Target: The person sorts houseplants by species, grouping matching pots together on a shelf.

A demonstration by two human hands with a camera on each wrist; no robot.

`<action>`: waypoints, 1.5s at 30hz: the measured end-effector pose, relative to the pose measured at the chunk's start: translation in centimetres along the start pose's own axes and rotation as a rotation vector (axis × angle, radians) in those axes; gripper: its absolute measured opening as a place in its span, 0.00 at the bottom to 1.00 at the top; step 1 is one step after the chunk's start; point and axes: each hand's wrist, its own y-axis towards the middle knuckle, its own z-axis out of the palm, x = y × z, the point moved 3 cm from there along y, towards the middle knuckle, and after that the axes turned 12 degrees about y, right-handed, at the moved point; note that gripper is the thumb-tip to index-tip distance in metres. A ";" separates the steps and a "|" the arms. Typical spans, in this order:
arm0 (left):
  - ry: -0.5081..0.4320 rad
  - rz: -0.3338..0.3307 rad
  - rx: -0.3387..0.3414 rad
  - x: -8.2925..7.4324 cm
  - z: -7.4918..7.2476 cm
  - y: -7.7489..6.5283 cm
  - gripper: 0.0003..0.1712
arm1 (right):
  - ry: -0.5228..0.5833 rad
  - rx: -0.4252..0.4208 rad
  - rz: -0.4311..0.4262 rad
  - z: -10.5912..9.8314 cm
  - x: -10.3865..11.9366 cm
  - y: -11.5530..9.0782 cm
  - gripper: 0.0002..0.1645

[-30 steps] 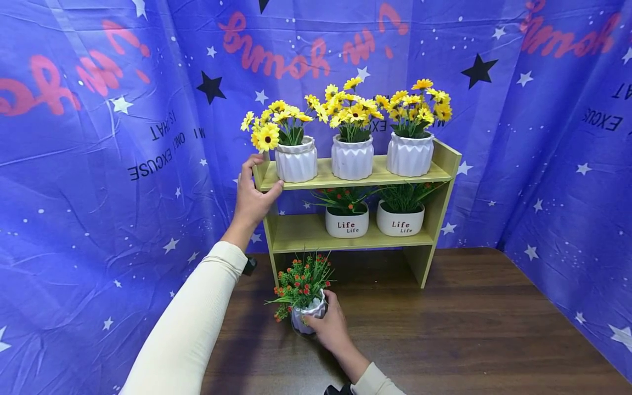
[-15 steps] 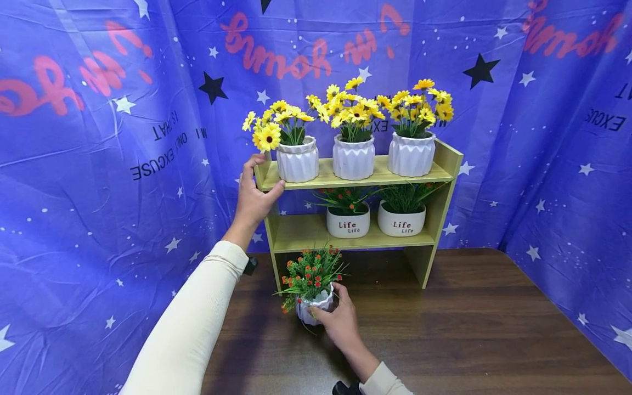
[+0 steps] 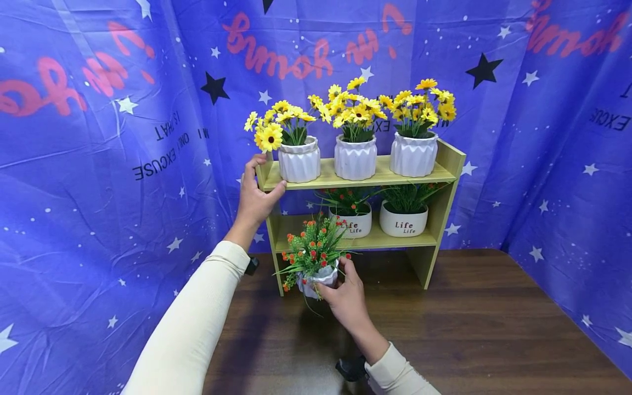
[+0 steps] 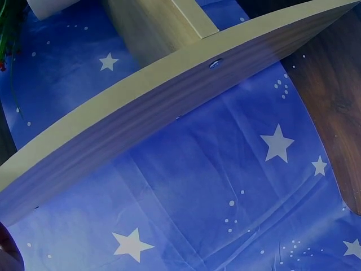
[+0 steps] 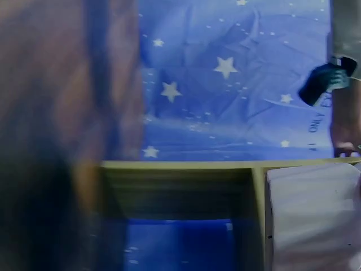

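In the head view my right hand (image 3: 351, 299) pinches the rim of a white ribbed pot (image 3: 316, 286) with red-orange flowers and grassy leaves. It is held above the table before the shelf's left part, overlapping the front of a "Life" planter (image 3: 359, 224). My left hand (image 3: 258, 198) grips the upper left end of the yellow-green wooden shelf (image 3: 296, 240), thumb on the front edge, fingers by the side panel. Its fingertip (image 4: 10, 248) shows at the left wrist view's corner. The right wrist view is partly blurred; a white pot (image 5: 313, 214) stands there beside a board.
Three white pots with yellow flowers, the middle one (image 3: 355, 157) among them, line the top shelf. Another "Life" planter (image 3: 404, 221) stands on the middle shelf's right. A brown table (image 3: 474, 329) lies below, with a blue star curtain (image 3: 533, 164) around it.
My right hand has raised the red-flowered pot from low over the table, upward and slightly right, toward the middle shelf. The left hand keeps its grip on the shelf.
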 end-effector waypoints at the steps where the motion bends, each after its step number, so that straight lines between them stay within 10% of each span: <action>1: 0.000 0.000 -0.001 0.0 0.0 0.0 0.35 | 0.009 0.009 -0.001 0.0 0.5 0.5 0.38; 16: -0.036 0.008 -0.021 -0.5 0.1 0.0 0.35 | -0.001 0.045 0.011 1.8 1.7 6.2 0.42; 27: -0.046 0.008 -0.015 -4.8 -1.5 -1.1 0.31 | -0.068 0.102 0.058 2.6 1.8 8.6 0.43; 45: -0.042 0.032 -0.034 -4.8 -1.4 -1.2 0.30 | -0.125 0.124 0.055 4.5 0.8 11.2 0.41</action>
